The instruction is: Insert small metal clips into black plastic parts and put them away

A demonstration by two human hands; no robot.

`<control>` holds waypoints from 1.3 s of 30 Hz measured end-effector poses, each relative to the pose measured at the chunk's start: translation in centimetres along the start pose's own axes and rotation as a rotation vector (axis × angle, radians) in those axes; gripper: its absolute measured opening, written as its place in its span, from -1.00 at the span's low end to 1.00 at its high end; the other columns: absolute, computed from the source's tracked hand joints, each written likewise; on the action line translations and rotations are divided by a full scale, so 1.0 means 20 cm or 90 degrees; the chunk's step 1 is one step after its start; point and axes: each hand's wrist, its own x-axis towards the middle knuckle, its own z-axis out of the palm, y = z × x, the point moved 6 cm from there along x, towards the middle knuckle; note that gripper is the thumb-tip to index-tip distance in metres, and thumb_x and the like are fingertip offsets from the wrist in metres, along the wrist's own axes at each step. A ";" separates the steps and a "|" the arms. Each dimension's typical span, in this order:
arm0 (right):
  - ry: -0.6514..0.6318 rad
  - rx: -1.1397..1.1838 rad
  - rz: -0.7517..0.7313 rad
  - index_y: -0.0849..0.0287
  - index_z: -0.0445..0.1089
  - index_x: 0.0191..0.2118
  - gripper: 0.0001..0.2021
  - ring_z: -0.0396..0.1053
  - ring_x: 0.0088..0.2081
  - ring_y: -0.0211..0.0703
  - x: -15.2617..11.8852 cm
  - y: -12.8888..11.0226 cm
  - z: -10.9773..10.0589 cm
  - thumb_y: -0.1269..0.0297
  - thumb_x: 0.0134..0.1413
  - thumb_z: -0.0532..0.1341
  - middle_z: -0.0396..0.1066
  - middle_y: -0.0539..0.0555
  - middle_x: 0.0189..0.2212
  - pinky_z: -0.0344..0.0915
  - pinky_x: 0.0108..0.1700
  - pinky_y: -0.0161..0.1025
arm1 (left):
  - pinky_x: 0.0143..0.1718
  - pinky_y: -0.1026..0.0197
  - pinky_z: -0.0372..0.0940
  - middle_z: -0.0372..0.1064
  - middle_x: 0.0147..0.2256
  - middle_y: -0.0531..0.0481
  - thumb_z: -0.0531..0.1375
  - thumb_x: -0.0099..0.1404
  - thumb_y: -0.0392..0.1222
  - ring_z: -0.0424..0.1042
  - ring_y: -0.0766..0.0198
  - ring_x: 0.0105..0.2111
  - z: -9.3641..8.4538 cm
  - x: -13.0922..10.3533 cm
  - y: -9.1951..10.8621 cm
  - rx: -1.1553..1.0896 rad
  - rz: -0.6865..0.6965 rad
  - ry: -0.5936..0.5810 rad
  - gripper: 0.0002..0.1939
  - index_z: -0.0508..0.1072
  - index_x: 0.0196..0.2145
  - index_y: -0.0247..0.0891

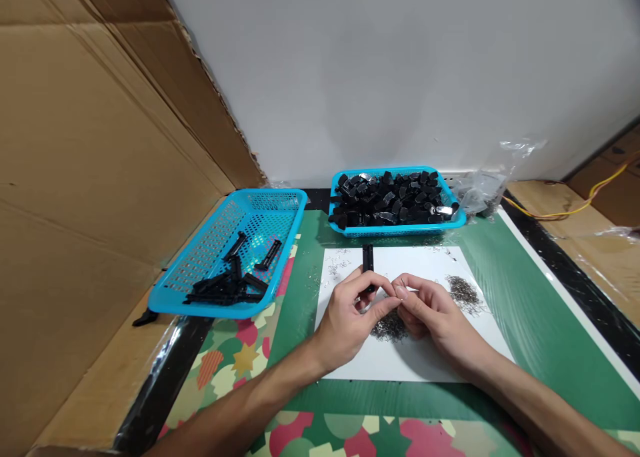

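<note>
Black bar (368, 258) juts lengthwise beyond left hand (345, 310).

Small-parts workshop: blue baskets (400, 231) hold black parts (387, 198), and tiny metal pieces (463, 290) lie heaped on a white sheet (350, 367).

Before you, tiny shiny metal pieces (465, 292) lie on smooth, matt white paper (345, 360). The black part (368, 257) in your left hand (345, 314) looks like hard plastic. Your left basket (215, 310) is smooth, perforated plastic; so is the far basket (390, 231), holding glossy black plastic pieces (387, 197). The cardboard panel (100, 144) is matt with a ragged edge; the bag (480, 187) is crinkled, clear plastic film.
</note>
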 end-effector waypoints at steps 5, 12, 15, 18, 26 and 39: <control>0.057 -0.151 -0.077 0.11 0.38 -0.20 -0.64 -0.08 -0.53 -0.29 -0.03 -0.06 -0.04 -0.12 0.39 0.22 0.02 -0.16 -0.59 -0.12 -0.48 -0.26 | -0.38 0.22 0.09 0.24 -0.38 0.08 0.30 0.45 0.07 0.20 0.30 -0.41 0.00 0.01 -0.01 -0.040 -0.028 0.000 -0.74 0.53 -0.23 -0.19; 0.088 -0.433 -0.204 0.07 0.49 -0.13 -0.78 0.16 -0.47 -0.19 -0.07 -0.13 -0.07 0.07 0.44 0.18 0.34 -0.01 -0.48 0.05 -0.39 -0.23 | -0.36 0.22 0.09 0.20 -0.40 0.09 0.29 0.46 0.03 0.20 0.29 -0.41 -0.02 0.03 -0.02 0.015 -0.023 -0.014 -0.76 0.55 -0.23 -0.19; 0.088 -0.484 -0.243 0.06 0.52 -0.13 -0.85 0.08 -0.55 -0.24 -0.08 -0.15 -0.07 0.16 0.39 0.23 0.23 -0.08 -0.57 0.02 -0.44 -0.24 | -0.33 0.22 0.12 0.22 -0.36 0.07 0.27 0.47 0.02 0.23 0.27 -0.37 -0.01 0.03 -0.01 0.026 -0.027 -0.045 -0.78 0.54 -0.21 -0.18; 0.129 -0.501 -0.289 0.07 0.56 -0.20 -0.89 -0.02 -0.59 -0.28 -0.10 -0.19 -0.09 0.20 0.31 0.29 0.08 -0.13 -0.63 -0.03 -0.48 -0.25 | -0.30 0.20 0.15 0.25 -0.31 0.06 0.16 0.54 0.04 0.25 0.26 -0.36 0.01 0.01 0.00 0.025 -0.034 -0.099 -0.77 0.50 -0.09 -0.14; 0.298 -0.512 -0.300 0.09 0.58 -0.30 -0.84 -0.03 -0.56 -0.27 -0.11 -0.28 -0.22 0.16 0.27 0.33 0.01 -0.10 -0.61 -0.08 -0.48 -0.22 | -0.12 0.05 0.28 0.43 -0.19 -0.07 0.08 0.58 0.06 0.43 0.10 -0.28 0.01 -0.02 -0.02 0.003 -0.061 -0.124 -0.29 -0.12 0.52 -0.09; 0.296 -0.516 -0.249 0.13 0.58 -0.28 -0.75 0.00 -0.54 -0.26 -0.10 -0.25 -0.24 0.06 0.29 0.31 0.02 -0.09 -0.59 -0.05 -0.49 -0.23 | 0.13 0.01 0.38 0.47 0.05 -0.14 0.05 0.62 -0.07 0.48 0.05 0.08 0.04 0.00 0.03 0.152 0.047 -0.192 -0.56 0.32 0.37 -0.11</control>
